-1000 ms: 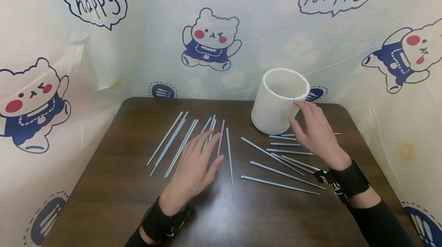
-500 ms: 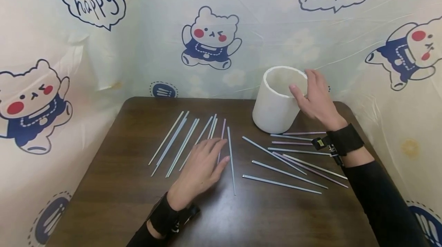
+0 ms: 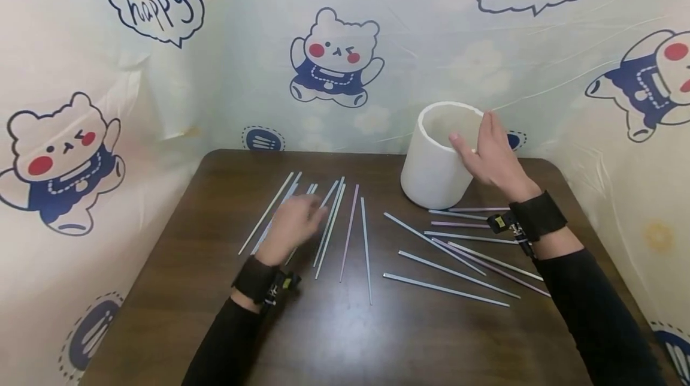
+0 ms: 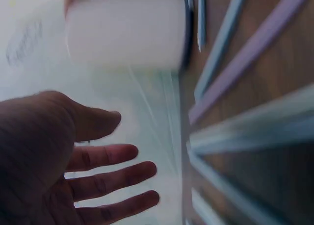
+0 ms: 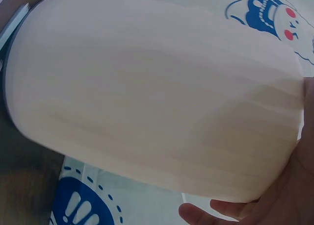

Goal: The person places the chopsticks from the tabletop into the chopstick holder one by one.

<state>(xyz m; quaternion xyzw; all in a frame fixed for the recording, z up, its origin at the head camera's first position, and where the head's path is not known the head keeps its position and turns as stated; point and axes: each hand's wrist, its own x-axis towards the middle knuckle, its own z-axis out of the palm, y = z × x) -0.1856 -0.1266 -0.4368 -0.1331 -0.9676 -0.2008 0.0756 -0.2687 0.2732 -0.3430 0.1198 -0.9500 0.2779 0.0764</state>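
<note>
Though contact's unclear, the relaxed left grip (image 3: 291, 221) overhangs sticks (image 3: 291, 192).

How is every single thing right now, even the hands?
White container, upright, open-topped.
Left chopsticks, lying flat, partly hidden.
Right chopsticks, lying flat, scattered.
Left hand, above left chopsticks, fingers apart.
Right hand, at container rim, fingers extended.
Wrist straps, both worn.
Backdrop, hanging, creased.

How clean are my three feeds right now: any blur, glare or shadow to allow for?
Head: mostly clear, pale glare on the table, low in frame; left wrist: dim, sticks and white container blurred, left hand crisper; right wrist: soft shadow on the container's wall beside the right hand.
</note>
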